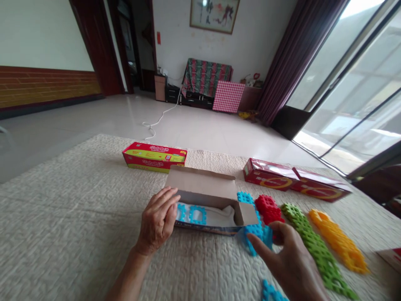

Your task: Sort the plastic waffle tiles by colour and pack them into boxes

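Note:
An open cardboard box (203, 229) lies in front of me with its lid flap folded back. Two blue square toothed building pieces (197, 215) rest inside on a white lining. My left hand (158, 221) grips the left end of the box, fingers over the edge. At the box's right, my right hand (290, 255) has thumb and index finger around a blue piece (267, 236), slightly blurred. More blue pieces (254, 230) lie beside the box under that hand. Beyond are red pieces (268, 207), a green row (319, 246) and a yellow row (340, 242).
A red and yellow-green box (155, 156) stands behind on the quilted mat (78, 217). Two dark red boxes (271, 173) sit at the back right. Another blue piece (272, 291) is at the bottom edge. A white cord (159, 119) runs across the floor.

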Motion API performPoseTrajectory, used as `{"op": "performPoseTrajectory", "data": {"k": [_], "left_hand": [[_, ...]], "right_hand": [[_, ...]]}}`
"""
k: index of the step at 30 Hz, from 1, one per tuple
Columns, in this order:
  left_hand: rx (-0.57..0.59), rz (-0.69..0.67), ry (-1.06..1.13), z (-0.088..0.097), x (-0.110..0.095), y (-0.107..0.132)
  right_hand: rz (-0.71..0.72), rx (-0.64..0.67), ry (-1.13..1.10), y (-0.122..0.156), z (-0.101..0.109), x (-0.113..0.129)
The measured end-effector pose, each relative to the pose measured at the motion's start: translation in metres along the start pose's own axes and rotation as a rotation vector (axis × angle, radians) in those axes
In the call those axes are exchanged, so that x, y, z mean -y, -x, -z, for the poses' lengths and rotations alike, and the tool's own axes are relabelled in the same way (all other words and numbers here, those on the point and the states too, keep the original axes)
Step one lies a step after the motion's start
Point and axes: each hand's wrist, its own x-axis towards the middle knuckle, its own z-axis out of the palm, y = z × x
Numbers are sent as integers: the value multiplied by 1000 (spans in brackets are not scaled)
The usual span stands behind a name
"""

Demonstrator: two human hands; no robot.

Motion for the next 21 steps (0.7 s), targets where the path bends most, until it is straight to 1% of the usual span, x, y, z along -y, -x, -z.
{"op": "performPoseTrajectory", "data": {"k": [2, 4, 6, 8, 12, 14, 17, 19, 21], "left_hand": [[-2, -1, 6, 0, 0, 0], [-2, 2, 9, 1, -1, 0], [5, 8, 10, 1, -1, 0], [11, 15, 13, 2, -2, 0], [14, 20, 23, 2, -1, 0], [14, 23, 25, 1, -1, 0], [14, 28, 27, 1, -1, 1], [13, 28, 26, 1, -1, 0], [10, 30, 23, 2, -2, 0]], "right_hand": [[84, 30, -57, -8, 3, 27], [184, 69, -75, -16, -1, 52], [257, 99, -50, -24, -11, 70], [292, 126, 4, -28, -22, 80], [297, 148, 113, -27, -35, 81], [301, 132, 129, -24, -35, 78], [289, 91, 81, -20, -28, 75], [291, 138, 32, -20, -21, 75], [345, 267, 2, -23, -16, 77]]}}
